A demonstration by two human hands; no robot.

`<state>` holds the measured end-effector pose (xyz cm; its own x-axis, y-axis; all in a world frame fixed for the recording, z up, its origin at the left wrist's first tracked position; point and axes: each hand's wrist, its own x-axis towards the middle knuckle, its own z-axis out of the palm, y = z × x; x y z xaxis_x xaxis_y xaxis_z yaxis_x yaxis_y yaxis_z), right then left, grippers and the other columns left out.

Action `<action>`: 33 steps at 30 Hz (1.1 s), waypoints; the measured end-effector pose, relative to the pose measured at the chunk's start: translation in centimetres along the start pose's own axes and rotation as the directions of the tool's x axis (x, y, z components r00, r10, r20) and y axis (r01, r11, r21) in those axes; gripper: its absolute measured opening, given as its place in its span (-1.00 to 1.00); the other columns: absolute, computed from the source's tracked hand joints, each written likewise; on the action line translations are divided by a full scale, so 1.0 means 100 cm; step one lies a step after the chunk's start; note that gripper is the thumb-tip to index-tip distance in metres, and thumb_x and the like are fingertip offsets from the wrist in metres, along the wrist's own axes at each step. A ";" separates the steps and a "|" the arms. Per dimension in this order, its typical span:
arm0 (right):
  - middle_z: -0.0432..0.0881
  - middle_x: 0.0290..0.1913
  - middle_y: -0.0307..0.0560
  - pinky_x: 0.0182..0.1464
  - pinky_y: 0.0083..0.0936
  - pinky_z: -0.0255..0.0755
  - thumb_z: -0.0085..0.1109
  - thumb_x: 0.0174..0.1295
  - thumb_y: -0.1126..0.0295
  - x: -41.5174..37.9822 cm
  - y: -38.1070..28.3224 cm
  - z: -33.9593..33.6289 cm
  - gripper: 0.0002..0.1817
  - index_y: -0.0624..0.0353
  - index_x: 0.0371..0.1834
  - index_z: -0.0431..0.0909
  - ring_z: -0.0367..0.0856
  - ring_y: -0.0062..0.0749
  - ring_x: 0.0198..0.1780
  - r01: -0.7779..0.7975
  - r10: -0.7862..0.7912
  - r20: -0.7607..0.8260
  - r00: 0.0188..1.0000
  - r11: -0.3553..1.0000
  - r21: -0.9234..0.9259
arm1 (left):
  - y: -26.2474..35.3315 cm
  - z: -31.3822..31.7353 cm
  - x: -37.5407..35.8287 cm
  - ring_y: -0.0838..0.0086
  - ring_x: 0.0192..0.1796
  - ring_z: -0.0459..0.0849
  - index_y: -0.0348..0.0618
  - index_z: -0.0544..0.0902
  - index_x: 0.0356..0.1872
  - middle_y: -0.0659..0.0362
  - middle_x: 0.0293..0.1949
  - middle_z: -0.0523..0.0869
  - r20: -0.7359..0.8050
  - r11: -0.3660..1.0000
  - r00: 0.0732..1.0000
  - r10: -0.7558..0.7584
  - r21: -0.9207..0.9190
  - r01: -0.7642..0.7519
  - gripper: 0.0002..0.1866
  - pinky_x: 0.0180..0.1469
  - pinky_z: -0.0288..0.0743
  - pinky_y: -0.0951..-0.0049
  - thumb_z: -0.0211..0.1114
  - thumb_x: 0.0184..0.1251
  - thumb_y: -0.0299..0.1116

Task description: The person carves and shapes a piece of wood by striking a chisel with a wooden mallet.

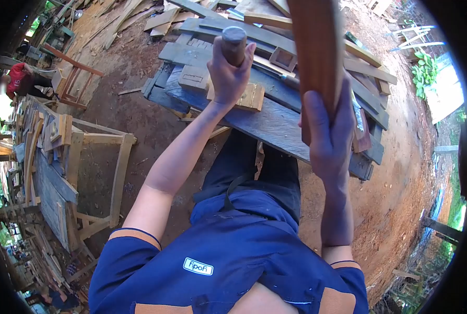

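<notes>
My left hand point(228, 78) is wrapped round a thick brown handle with a round, grey, flat end point(234, 35), held above the plank bench point(265, 123). In my right hand point(330, 128) is a long, smooth reddish-brown wooden piece point(317, 47), raised over the right part of the bench and running out of the top of view. Beneath my left hand lie a pale wooden block point(193, 78) and a yellowish block point(251, 98). A small square piece with a recess point(282, 59) rests between my hands.
Wooden boards point(369, 70) lie across the bench's far and right sides. On the left stand a wooden frame point(119, 178) and a lumber stack point(53, 183). A person in a red top point(19, 78) is at the far left, near a chair frame point(76, 78).
</notes>
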<state>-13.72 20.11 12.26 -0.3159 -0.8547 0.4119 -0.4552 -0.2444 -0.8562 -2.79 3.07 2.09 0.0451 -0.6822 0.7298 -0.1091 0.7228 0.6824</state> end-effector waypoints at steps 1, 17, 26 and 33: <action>0.66 -0.26 0.18 -0.20 -0.26 0.53 0.06 0.41 0.21 0.001 0.000 -0.001 -0.50 0.11 0.36 0.28 0.71 -0.04 -0.30 0.004 -0.004 -0.009 1.000 1.000 -0.002 | -0.001 0.001 -0.001 0.43 -0.37 0.76 -0.20 0.46 -0.19 0.13 -0.44 0.72 0.003 1.000 1.000 0.007 -0.007 -0.007 -0.64 -0.28 0.58 0.45 0.49 0.23 -0.29; 0.65 -0.11 0.40 0.05 0.01 0.47 0.03 0.39 0.17 -0.010 0.047 0.011 -0.52 0.08 0.32 0.29 0.62 0.29 0.03 -0.316 0.348 0.326 0.879 0.937 -0.150 | -0.019 -0.031 0.012 0.65 -0.58 0.52 -0.12 0.37 -0.23 0.21 -0.42 0.57 -0.077 0.861 0.914 -0.399 -0.373 0.345 -0.73 -0.58 0.44 0.65 0.37 0.32 -0.44; 0.67 -0.12 0.37 0.04 0.11 0.46 -0.04 0.41 0.06 -0.064 0.133 0.040 -0.46 -0.02 0.38 0.21 0.61 0.38 -0.02 -0.350 0.561 0.335 0.757 0.781 -0.518 | -0.051 -0.075 0.015 0.67 -0.63 0.43 -0.20 0.31 -0.04 0.27 -0.47 0.50 -0.524 0.699 0.465 -0.714 -0.574 0.426 -0.71 -0.58 0.48 0.66 0.26 0.43 -0.42; 0.67 -0.14 0.37 0.00 0.13 0.46 -0.03 0.40 0.07 -0.064 0.132 0.040 -0.47 -0.03 0.38 0.19 0.62 0.37 -0.05 -0.339 0.543 0.321 0.776 0.788 -0.514 | -0.029 -0.053 0.027 0.64 -0.64 0.43 -0.09 0.32 -0.35 0.31 -0.61 0.43 -0.309 0.772 0.777 -0.548 -0.544 0.328 -0.72 -0.56 0.43 0.58 0.32 0.39 -0.42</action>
<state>-14.35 20.54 -2.93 -0.2252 -0.9430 -0.2451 -0.6797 0.3323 -0.6539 2.92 -0.27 2.30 0.4021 -0.8922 0.2059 0.4708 0.3943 0.7892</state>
